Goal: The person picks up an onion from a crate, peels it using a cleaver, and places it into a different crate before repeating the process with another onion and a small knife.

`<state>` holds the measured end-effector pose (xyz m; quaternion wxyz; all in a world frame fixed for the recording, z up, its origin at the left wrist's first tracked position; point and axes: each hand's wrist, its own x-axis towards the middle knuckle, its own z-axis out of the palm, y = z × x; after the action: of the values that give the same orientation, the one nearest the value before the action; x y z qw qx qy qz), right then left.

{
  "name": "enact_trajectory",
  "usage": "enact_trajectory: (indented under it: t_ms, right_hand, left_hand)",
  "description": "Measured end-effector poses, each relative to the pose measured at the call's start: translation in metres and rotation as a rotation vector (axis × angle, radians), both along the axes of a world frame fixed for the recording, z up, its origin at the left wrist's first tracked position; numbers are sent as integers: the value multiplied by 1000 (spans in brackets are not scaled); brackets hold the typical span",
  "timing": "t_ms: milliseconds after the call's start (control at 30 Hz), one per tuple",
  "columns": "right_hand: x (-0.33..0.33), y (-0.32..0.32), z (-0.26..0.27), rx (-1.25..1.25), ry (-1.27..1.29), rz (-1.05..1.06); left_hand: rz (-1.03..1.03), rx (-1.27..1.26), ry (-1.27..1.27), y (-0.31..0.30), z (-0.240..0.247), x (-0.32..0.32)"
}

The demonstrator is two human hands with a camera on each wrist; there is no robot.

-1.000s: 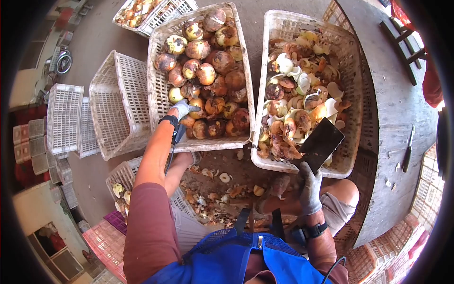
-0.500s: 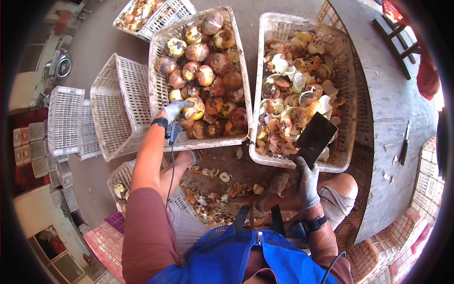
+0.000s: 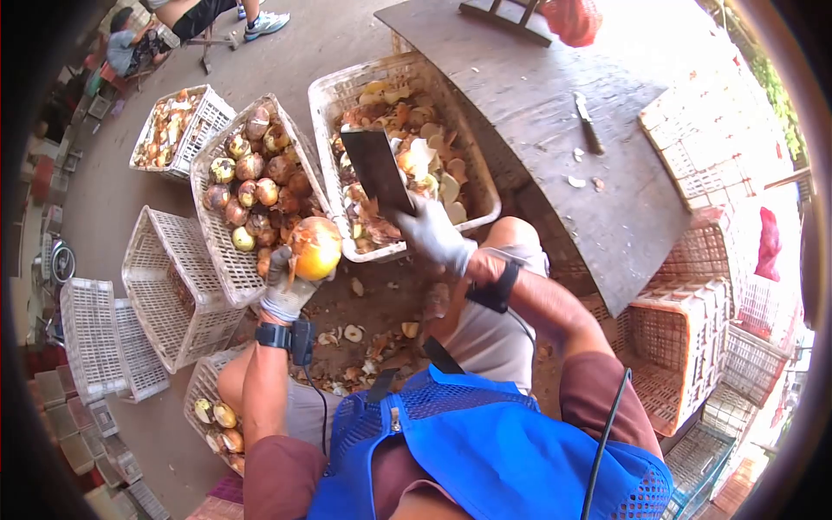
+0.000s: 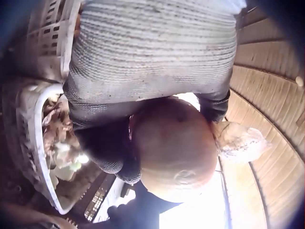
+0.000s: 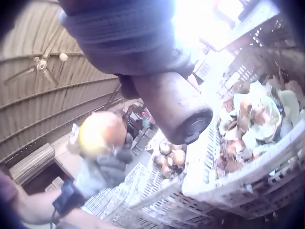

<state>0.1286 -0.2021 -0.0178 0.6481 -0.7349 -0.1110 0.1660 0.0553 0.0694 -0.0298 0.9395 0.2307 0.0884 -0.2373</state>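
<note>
In the head view the gloved left hand [image 3: 289, 290] holds up a large yellow onion [image 3: 315, 248], its fingers round the lower side. The left wrist view shows that onion [image 4: 174, 148] close up, with dry skin hanging at one side. My gloved right hand [image 3: 435, 234] grips a wide dark cleaver [image 3: 377, 169] over the crate of peelings [image 3: 490, 212]. In the right wrist view the round end of the cleaver's handle [image 5: 172, 106] sticks out of the fist. The blade and the onion are apart.
A crate of whole onions [image 3: 227, 276] stands left of the peelings. Empty crates [image 3: 165, 321] are further left. A grey board [image 3: 555, 165] with a knife [image 3: 588, 123] lies at the right, stacked crates [image 3: 685, 347] below it. Another person [image 3: 130, 48] sits far back.
The left hand has lifted an onion out of the crate towards the body. The right hand has raised the cleaver, and the head view has turned to the right.
</note>
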Motion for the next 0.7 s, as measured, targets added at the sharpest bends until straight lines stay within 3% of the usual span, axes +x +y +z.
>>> enact_trajectory:
  t_ms: [33,167,333,367,400,467,500,700]
  right_hand:
    - [7,-8,27,-49,22,21]
    - [28,-31,77,-331,-279,12]
    - [15,-88,86,-588,-509,83]
    - [10,-106,83,-600,-454,78]
    - [1,-125,85,-644,-503,44]
    - [-25,-165,85,-794,-553,-84]
    - [-41,-192,78,-823,-561,-124]
    - [-189,-364,45,-1230,-461,-210]
  left_hand:
    - [34,-49,30,-13,1,-12]
    - [75,-110,-41,-60,14,-39]
    - [155,-126,-44,-83,18,-64]
    - [34,-208,-75,-73,4,-64]
    - [165,-120,-23,-81,12,-70]
    - [43,-162,-12,-68,5,-75]
    - [180,-125,57,-70,0,-81]
    - [75,-179,85,-47,-17,-97]
